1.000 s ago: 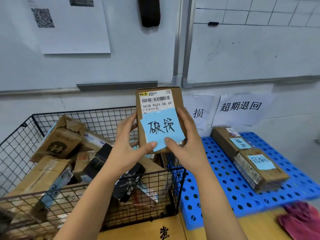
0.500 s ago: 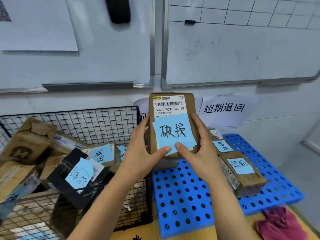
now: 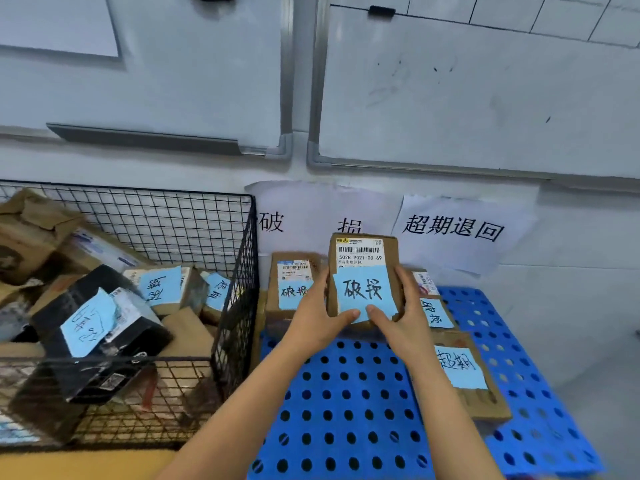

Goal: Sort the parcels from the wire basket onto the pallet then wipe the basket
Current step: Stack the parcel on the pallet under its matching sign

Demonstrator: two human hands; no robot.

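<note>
Parcel [image 3: 363, 282], sides gripped by left hand [image 3: 320, 322] and right hand [image 3: 405, 325], is now clear of wire basket [image 3: 242, 271], low over far end of pallet [image 3: 346, 393]; set-down likely next.

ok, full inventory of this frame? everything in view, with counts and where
black wire basket: 1, black, left of the pallet
piled parcels in the basket: several, exact count unclear, mostly brown plus one black; some carry blue notes
blue perforated plastic pallet: 1, blue, right of the basket
brown cardboard parcels lying on the pallet: 3, brown with blue notes, back left, back right, front right
held brown cardboard parcel: 1, brown with blue note, over the pallet's back
white paper signs: 2, white, wall behind the pallet
whiteboards: 2, white, upper wall
left hand: grips held parcel's left edge
right hand: grips its right edge
</note>
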